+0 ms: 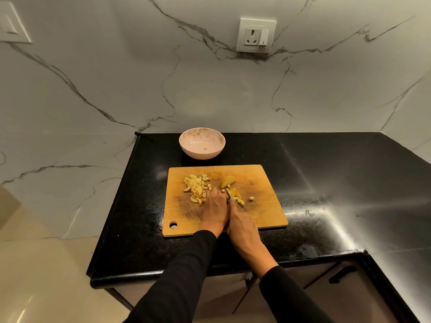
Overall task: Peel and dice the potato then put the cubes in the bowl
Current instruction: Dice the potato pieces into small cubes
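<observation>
A wooden cutting board (pixel 261 213) lies on the black counter. A heap of potato cubes (pixel 197 186) sits on its far left part. An uncut potato wedge (pixel 227 181) lies near the far middle. More cubes (pixel 239 198) are scattered just right of my hands. My left hand (pixel 215 209) presses down on potato pieces that it mostly hides. My right hand (pixel 242 227) grips a knife (pixel 228 194); only a bit of its blade shows between the hands. A pink bowl (pixel 202 143) stands beyond the board, with only a tiny speck inside.
The black counter (pixel 326 183) stretches to the right and ends at a rounded front edge. A marble wall rises behind, with a socket (pixel 256 35) high up. Cabinet doors with a dark handle (pixel 341 275) sit below the counter.
</observation>
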